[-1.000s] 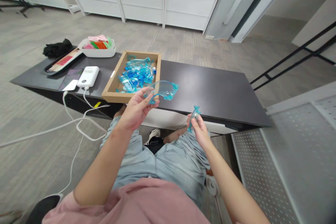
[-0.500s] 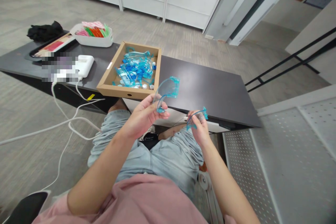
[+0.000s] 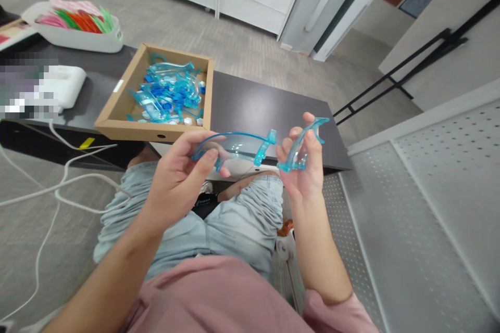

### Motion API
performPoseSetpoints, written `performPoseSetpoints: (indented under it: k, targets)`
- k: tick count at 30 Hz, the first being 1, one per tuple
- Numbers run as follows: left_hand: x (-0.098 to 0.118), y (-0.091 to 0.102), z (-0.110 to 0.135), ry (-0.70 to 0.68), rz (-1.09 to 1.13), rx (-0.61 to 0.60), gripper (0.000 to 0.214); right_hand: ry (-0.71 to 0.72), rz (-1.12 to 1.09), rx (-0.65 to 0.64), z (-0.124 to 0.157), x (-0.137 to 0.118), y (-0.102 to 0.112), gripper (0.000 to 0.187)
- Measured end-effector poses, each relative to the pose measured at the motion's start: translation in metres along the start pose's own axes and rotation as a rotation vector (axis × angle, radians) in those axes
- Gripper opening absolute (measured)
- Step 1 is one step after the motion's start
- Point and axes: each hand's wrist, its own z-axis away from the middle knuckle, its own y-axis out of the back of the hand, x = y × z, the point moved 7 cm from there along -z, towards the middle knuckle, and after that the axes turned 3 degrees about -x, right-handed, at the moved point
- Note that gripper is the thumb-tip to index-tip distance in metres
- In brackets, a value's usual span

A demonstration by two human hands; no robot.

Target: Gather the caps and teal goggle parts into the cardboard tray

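My left hand (image 3: 182,179) pinches one end of a long, curved, clear blue plastic piece (image 3: 244,139) between thumb and fingers. Its far end, with a notched blue edge, points right. A smaller curved clear blue plastic piece (image 3: 297,152) is in my right hand (image 3: 307,177), thumb on one side and fingers behind. The two pieces face each other end to end over the table's front edge, with a small gap between them. Left of them sits a cardboard box (image 3: 152,131) holding more clear blue pieces (image 3: 172,88) and several small blue and white bits.
The box stands on a dark table (image 3: 265,99). Further left are a white basket (image 3: 82,44) of colourful strips and a white device (image 3: 64,86) with a cable (image 3: 66,182) hanging down. A perforated metal panel (image 3: 437,208) rises at the right.
Both hands have turned their pieces and brought the ends close together; the right hand has risen. The camera view has swung right, so the table and box appear further left.
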Motion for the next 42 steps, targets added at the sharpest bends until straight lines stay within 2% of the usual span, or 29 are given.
performPoseSetpoints:
  k: [4,8,11,16,23,26,30,36,42]
  targets:
    - [-0.003,-0.002,0.003,0.02,0.02,-0.001,0.035,-0.02,0.013,0.113,0.0,0.004,0.011,0.062]
    - [-0.004,-0.007,0.003,0.015,0.012,-0.019,0.031,0.018,0.045,0.182,-0.001,0.002,0.019,0.054]
    - [-0.005,-0.01,0.002,0.005,0.004,-0.035,0.027,0.066,0.054,0.179,0.001,-0.002,0.017,0.046]
    - [-0.009,-0.012,0.003,0.022,0.01,-0.073,0.023,0.097,0.056,0.165,0.008,-0.006,0.011,0.049]
    - [-0.022,-0.025,0.007,0.184,0.099,-0.187,0.038,0.125,-0.01,0.214,0.016,-0.001,0.002,0.05]
    - [-0.029,-0.028,0.01,0.253,0.137,-0.21,0.039,0.105,-0.036,0.197,0.022,0.005,-0.008,0.045]
    - [-0.034,-0.027,0.013,0.276,0.15,-0.234,0.038,0.066,-0.063,0.164,0.027,0.011,-0.019,0.044]
    - [-0.031,-0.022,0.007,0.208,0.093,-0.234,0.037,0.053,-0.032,0.108,0.03,0.004,-0.02,0.041]
    - [-0.027,-0.017,0.002,0.165,0.064,-0.189,0.035,0.003,-0.012,0.086,0.031,0.002,-0.022,0.048]
